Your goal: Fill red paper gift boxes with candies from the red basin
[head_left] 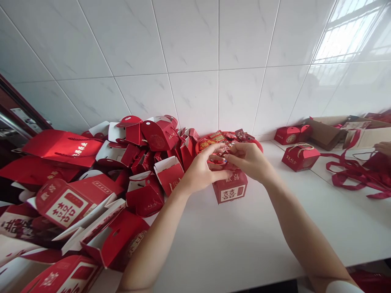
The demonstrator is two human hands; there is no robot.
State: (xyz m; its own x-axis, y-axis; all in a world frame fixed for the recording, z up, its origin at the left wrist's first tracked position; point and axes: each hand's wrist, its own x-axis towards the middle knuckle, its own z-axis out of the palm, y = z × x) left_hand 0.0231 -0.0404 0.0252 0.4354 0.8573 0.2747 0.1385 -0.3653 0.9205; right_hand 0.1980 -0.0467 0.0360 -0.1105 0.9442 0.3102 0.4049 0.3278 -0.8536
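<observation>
A small red gift box (230, 189) with a white character panel on its front stands upright on the white table before me. My left hand (200, 169) curves around its upper left side, thumb across the top and fingers bent toward the back. At the box's upper right, my right hand (249, 159) has its thumb and fingertips pinched together; what lies between them is hidden. Just behind the box sits a red tray (259, 147) holding wrapped sweets (217, 136), partly covered by both hands.
Many red paper boxes (105, 203) are heaped on the left. Two closed boxes, one with a cord handle (301, 157), stand right. Beyond are a cardboard carton (325, 134) and dark red ribbons (348, 177). Another person's hand (383, 147) shows at the right edge.
</observation>
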